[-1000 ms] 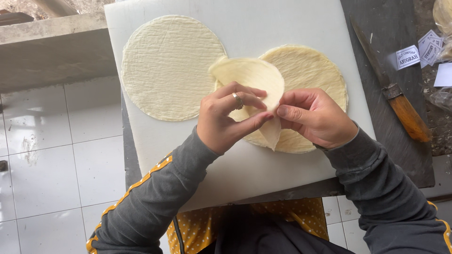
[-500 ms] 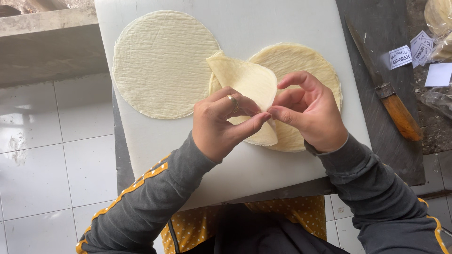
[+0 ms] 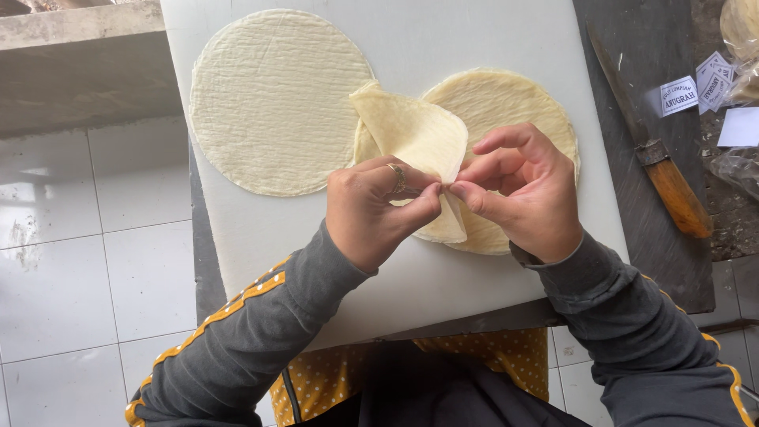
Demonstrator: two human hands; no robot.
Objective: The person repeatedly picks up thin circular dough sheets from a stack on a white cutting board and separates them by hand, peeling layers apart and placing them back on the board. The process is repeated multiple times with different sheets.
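A stack of thin, pale round wrappers point(image 3: 506, 103) lies on the right part of a white cutting board point(image 3: 443, 39). Its top sheet point(image 3: 411, 130) is peeled up and folded over toward the left. My left hand point(image 3: 375, 209), with a ring on one finger, and my right hand point(image 3: 522, 186) both pinch that lifted sheet at its near edge, fingertips almost touching each other. A single flat wrapper point(image 3: 273, 99) lies apart on the left part of the board.
A knife point(image 3: 656, 162) with a wooden handle lies on the dark table to the right of the board. Small paper labels point(image 3: 696, 87) and plastic bags point(image 3: 743, 170) are at the far right. White floor tiles point(image 3: 87, 237) are to the left, below a concrete ledge point(image 3: 79, 71).
The top sheet has come further off the stack and its fold now reaches further left. Both hands stay pinched on its near edge.
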